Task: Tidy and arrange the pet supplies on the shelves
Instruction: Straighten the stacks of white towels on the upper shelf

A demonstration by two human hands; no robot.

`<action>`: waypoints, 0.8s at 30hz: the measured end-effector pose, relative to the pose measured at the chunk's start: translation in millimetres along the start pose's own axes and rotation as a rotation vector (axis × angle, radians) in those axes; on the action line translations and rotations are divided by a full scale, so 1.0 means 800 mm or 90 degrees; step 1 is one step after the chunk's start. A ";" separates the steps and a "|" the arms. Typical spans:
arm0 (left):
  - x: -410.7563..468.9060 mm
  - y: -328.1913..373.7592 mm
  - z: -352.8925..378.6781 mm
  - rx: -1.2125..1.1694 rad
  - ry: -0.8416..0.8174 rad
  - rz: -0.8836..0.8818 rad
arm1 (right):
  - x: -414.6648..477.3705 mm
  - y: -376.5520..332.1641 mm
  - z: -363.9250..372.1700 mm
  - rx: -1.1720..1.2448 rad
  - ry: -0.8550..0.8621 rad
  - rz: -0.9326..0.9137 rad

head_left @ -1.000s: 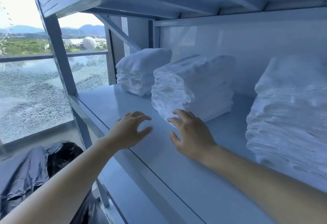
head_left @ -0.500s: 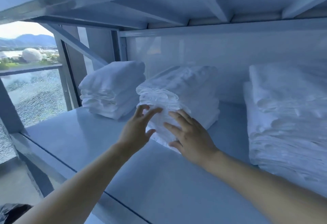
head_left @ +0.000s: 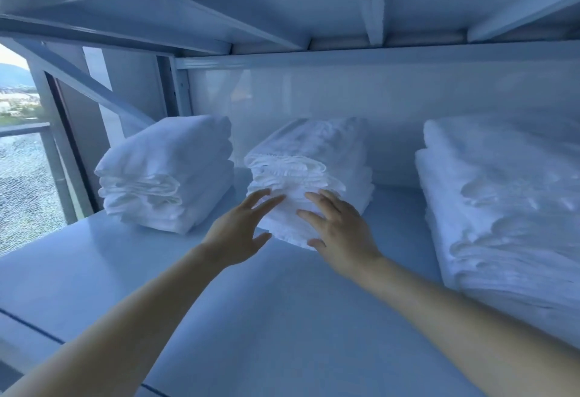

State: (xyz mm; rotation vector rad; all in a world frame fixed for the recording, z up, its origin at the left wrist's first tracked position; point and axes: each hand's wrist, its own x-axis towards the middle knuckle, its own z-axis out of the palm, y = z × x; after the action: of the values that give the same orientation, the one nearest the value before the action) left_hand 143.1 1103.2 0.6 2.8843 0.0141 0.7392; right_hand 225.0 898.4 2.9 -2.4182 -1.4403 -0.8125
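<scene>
Middle stack (head_left: 309, 158) of folded white cloth sits on shelf (head_left: 188, 302). Left hand (head_left: 237, 235) and right hand (head_left: 343, 235), fingers straight and spread, touch its front, hiding part. Right stack (head_left: 502, 208) cut off at frame edge.

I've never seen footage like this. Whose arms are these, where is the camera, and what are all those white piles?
There is no machine here. The arms belong to a person who wears one wide-angle camera on the head, so the picture shows what that person sees when looking forward and down at their own hands.

The pale surface is a metal shelf, with another shelf close above it. Three piles of folded white cloth lie on it: the left stack, the middle stack and the larger right stack. What the cloth is exactly cannot be told.

The left hand and the right hand both reach to the front of the middle stack, with fingers spread and fairly straight against it. Nothing is gripped or lifted. At the far left is a window.
</scene>
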 end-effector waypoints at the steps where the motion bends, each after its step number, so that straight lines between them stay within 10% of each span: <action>1: -0.005 -0.007 -0.004 0.015 0.004 0.006 | 0.000 -0.008 -0.003 -0.003 0.012 0.002; 24: -0.070 -0.204 -0.067 0.133 0.169 -0.169 | 0.169 -0.166 0.079 0.108 -0.027 -0.041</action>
State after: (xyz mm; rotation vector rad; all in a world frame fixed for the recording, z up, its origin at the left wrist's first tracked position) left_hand 73.2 1269.7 -6.3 2.8639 0.5236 1.1158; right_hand 182.9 1093.4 13.6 -2.2855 -1.5435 -0.6284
